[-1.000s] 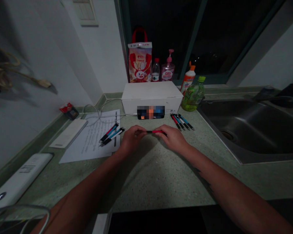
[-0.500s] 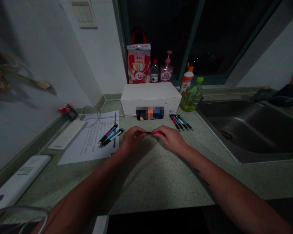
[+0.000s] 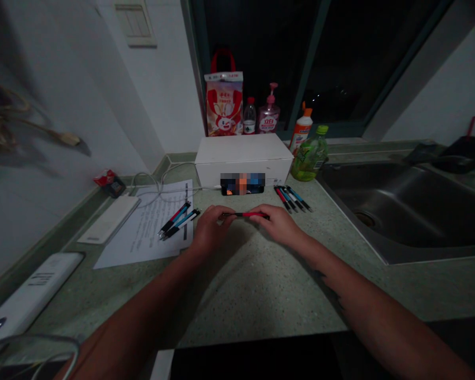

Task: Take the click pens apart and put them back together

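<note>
A red and black pen [image 3: 245,214] lies level between my two hands, above the counter. My left hand [image 3: 212,227] pinches its black end, and my right hand [image 3: 277,224] closes on its red end. Left of my left hand, several pens [image 3: 179,221] with red, blue and white barrels rest on a printed sheet [image 3: 142,232]. Beyond my right hand, several more pens [image 3: 293,199] lie side by side on the counter. A phone [image 3: 243,184] leans against a white box [image 3: 243,153] just past the held pen.
A steel sink [image 3: 411,211] is set into the counter [image 3: 257,295] at right. Beside the box stands a green bottle [image 3: 311,155]. A power strip [image 3: 31,295], a flat white case [image 3: 110,219] and looped white cable [image 3: 158,184] lie at left.
The pen has shifted slightly in the fingers, showing more of its black end near my left hand. Both hands keep nearly the same place, and the view has moved a little.
</note>
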A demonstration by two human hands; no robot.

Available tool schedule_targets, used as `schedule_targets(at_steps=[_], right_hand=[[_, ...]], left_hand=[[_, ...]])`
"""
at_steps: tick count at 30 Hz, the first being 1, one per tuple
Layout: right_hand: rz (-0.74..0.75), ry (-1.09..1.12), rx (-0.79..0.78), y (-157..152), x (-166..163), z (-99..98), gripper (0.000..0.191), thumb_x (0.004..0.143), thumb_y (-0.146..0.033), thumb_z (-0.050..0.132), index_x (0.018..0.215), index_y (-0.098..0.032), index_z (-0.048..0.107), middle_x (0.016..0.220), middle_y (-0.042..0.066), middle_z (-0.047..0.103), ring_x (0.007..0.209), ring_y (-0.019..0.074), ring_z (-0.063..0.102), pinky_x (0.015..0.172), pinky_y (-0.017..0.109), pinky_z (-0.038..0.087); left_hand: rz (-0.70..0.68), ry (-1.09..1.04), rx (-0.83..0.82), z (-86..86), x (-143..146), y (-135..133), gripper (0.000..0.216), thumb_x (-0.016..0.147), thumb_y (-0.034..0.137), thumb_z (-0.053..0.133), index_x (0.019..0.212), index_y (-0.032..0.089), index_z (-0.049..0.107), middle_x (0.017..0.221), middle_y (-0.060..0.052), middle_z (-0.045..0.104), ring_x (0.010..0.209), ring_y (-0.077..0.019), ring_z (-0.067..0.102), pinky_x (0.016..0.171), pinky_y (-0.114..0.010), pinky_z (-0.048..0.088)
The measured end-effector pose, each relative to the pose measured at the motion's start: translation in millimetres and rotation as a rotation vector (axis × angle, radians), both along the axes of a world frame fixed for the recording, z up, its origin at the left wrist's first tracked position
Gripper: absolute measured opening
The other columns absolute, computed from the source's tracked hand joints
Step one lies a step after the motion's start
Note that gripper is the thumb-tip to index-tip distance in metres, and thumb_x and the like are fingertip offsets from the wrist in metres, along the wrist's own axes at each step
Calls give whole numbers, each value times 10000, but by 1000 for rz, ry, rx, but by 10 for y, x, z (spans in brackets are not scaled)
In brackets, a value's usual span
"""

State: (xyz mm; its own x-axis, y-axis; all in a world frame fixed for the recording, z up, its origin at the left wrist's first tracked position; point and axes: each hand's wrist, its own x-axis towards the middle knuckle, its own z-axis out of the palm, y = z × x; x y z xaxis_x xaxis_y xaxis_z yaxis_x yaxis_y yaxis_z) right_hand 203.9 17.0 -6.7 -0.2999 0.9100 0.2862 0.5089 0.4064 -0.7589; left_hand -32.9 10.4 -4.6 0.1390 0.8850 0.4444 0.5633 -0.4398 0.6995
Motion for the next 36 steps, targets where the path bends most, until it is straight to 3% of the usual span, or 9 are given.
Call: schedule_targets(at_steps=[3,7,11,14,19,22,27,32,36], right_hand=[[-124,232,-26,103,55,-24,202,897,-398,736,990,-223,773,920,58,772,858,227,713,777,369,561],[-140,531,-164,154,38,-51,397,813,-476,799,1106,-221,713,729,-13,687,642,183,665,597,330,569],[-83,669,-219,95,-67,-42,513,769,-482,839,1193,-241,679,711,-50,672,637,167,685,577,313,609],[-66,695,-235,66,-104,-23,491,739,-483,869,1124,-225,706,694,-53,660,651,168,700,587,316,635],[-59,713,-250,78,-80,-23,568,749,-498,871,1224,-233,706,708,-50,660,699,200,743,596,338,652],[-46,702,-253,82,-70,-37,547,747,-504,877,1186,-214,726,697,-46,647,721,209,756,612,333,651],[-55,727,-275,79,-72,-37,670,766,-481,859,1360,-248,654,726,-50,675,703,183,748,594,294,633],[-63,713,-296,97,-62,-48,520,761,-470,851,1198,-221,720,723,-37,673,714,193,758,595,295,626],[-62,729,-297,94,-74,-52,571,742,-481,867,1220,-209,713,689,-50,662,702,192,754,584,297,630]], left_hand=[[18,-59,-117,36,32,-19,40,867,214,713,905,215,702,881,-20,745,806,-190,672,807,-344,546],[-201,-108,-311,31,133,-111,68,851,233,692,860,215,627,774,11,687,737,-168,631,721,-295,514],[-358,-113,-401,-20,229,-213,97,832,231,687,820,205,594,757,22,639,698,-147,577,685,-272,470],[-357,-94,-410,-34,248,-230,96,836,233,685,809,200,598,752,20,626,691,-145,556,687,-273,454],[-345,-88,-401,-19,229,-201,68,835,218,671,821,196,607,761,15,633,709,-152,566,701,-277,454],[-345,-76,-407,-4,227,-205,60,840,206,663,822,196,606,773,10,643,720,-155,572,707,-280,463],[-332,-86,-395,34,223,-219,48,838,221,651,820,207,609,781,3,655,733,-167,589,711,-297,477],[-313,-70,-386,39,214,-212,37,835,227,661,820,205,635,777,2,671,732,-169,601,708,-295,483],[-295,-59,-379,-6,216,-204,36,822,212,675,815,200,642,763,9,676,710,-162,601,685,-283,475]])
